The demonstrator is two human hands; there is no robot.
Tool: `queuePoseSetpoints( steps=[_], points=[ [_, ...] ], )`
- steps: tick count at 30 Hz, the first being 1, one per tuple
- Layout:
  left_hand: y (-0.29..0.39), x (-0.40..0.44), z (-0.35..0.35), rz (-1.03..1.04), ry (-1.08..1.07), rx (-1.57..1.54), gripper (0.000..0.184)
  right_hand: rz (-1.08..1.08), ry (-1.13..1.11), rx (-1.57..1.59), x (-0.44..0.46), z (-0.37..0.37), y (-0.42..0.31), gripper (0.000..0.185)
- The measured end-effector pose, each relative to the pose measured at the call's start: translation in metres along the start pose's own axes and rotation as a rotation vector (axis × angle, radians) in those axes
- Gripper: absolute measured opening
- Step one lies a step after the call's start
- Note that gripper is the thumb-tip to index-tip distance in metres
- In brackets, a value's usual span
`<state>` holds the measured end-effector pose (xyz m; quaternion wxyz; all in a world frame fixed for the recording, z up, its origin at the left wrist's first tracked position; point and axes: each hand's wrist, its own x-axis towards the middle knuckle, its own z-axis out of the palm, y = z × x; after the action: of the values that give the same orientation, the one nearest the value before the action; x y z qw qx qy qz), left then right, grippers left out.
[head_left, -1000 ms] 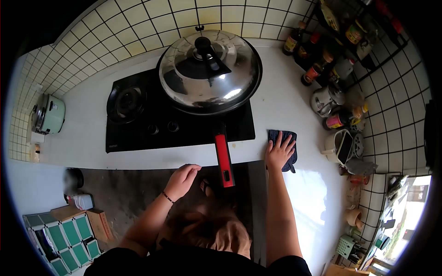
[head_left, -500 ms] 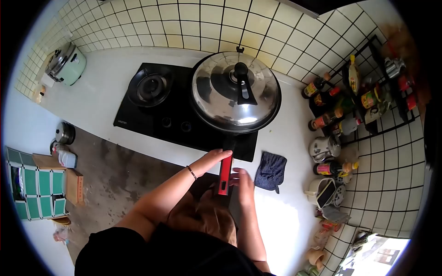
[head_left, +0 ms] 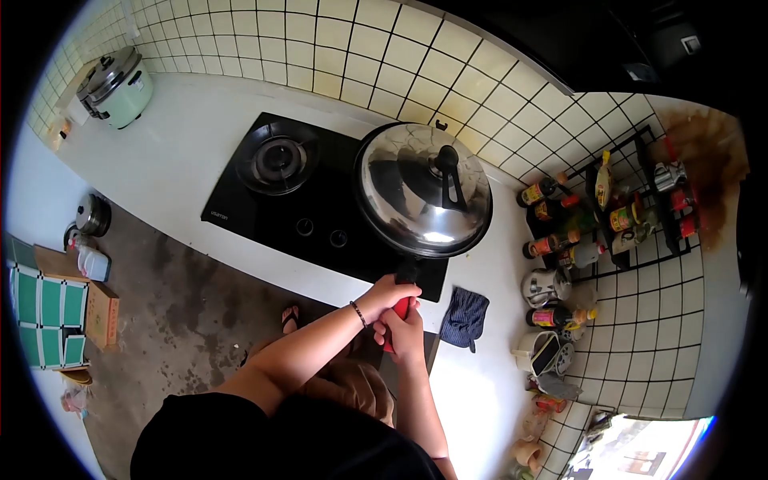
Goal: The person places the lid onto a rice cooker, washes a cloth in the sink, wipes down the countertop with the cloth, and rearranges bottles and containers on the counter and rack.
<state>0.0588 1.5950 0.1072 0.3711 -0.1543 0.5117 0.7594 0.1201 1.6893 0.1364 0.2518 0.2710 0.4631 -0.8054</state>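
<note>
A large pan (head_left: 370,226) is over the right burner of the black gas stove, covered by a shiny domed steel lid (head_left: 396,180) with a black upright handle (head_left: 450,180). The pan's long handle, black near the pan and red (head_left: 402,306) further back, points toward my body. My left hand (head_left: 390,295) is closed around the handle on the side nearer the pan. Just behind it, my right hand (head_left: 404,330) wraps the red grip. Both hands hide most of the grip. Whether the pan's base touches the burner is hidden.
The left burner (head_left: 278,160) is bare. A folded dark cloth (head_left: 464,318) lies right of the stove. Sauce bottles (head_left: 552,242) and a kettle (head_left: 546,286) line the right wall. A green rice cooker (head_left: 120,92) stands far left. The range hood (head_left: 624,48) overhangs at upper right.
My right hand has gone from loose fingers beside the handle to a closed grip on it. My left hand has wrapped further round the handle. The camera view has turned.
</note>
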Motion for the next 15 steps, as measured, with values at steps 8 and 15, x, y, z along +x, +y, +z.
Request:
queuePoseSetpoints(
  steps=[8,15],
  points=[
    [0.045,-0.049,-0.059,0.086,0.0,0.003,0.013,-0.072,-0.051,-0.094,0.0,0.083,0.011,0.009],
    [0.094,-0.088,-0.132,0.159,0.114,0.007,0.013,-0.1,-0.193,-0.104,0.023,0.17,0.022,0.008]
  ],
)
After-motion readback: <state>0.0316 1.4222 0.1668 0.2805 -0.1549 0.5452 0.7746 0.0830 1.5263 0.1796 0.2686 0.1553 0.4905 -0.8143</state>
